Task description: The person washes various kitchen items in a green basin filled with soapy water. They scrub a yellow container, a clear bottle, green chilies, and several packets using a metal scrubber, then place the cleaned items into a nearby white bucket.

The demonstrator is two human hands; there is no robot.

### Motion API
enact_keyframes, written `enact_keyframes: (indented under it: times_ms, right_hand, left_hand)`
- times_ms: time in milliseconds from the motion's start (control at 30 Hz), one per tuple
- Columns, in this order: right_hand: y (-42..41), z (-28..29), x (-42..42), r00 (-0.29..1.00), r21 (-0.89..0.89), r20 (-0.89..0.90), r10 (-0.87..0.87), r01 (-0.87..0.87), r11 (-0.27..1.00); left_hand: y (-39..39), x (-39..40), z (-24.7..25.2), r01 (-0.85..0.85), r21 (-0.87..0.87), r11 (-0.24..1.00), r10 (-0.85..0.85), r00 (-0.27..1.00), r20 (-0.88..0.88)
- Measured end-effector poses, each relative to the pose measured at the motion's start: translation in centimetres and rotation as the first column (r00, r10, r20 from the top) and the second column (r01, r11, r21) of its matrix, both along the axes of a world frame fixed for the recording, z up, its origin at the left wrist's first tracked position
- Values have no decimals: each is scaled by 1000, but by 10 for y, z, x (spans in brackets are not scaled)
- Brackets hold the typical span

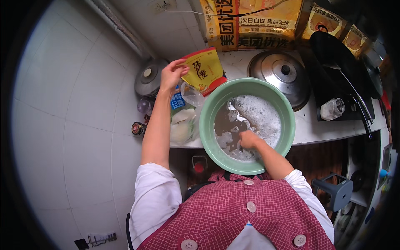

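A pale green plastic basin holds murky grey-brown water, partly covered with white soap foam. My right hand dips into this water, its fingertips below the surface. What those fingers touch is hidden. My left hand is raised beyond the basin on the left, fingers bent and apart. It overlaps the upper left edge of a yellow and red printed packet; contact between them cannot be made out. Under my left forearm lies a clear plastic bag with pale contents and a blue label.
A domed metal lid sits behind the basin. To the right are a black wok, a long-handled metal utensil and a glass jar. A lidded pot and dark-capped bottle stand by the tiled wall.
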State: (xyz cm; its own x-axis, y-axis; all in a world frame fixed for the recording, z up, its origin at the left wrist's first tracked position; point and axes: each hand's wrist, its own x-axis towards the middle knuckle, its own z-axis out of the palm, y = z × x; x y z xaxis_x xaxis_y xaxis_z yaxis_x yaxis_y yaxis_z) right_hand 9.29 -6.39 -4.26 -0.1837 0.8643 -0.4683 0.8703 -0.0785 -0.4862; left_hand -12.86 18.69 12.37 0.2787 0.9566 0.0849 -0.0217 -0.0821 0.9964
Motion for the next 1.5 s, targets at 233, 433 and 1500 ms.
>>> enact_keyframes:
  times_ms: [233,433,1500]
  right_hand:
    - [3,1,1,1000,-74,13,-25,26,997]
    - [3,0,2,999,-59,29,-13,15,998]
    - [-6,23,43,941,143,-335,-49,102,984]
  left_hand:
    - [-2,-55,-37,250,375,893,293,310,-904]
    - [-7,-59,-57,257,275,926,234,180,-955]
    - [-159,-29,81,-111,136,984,136,972,-193]
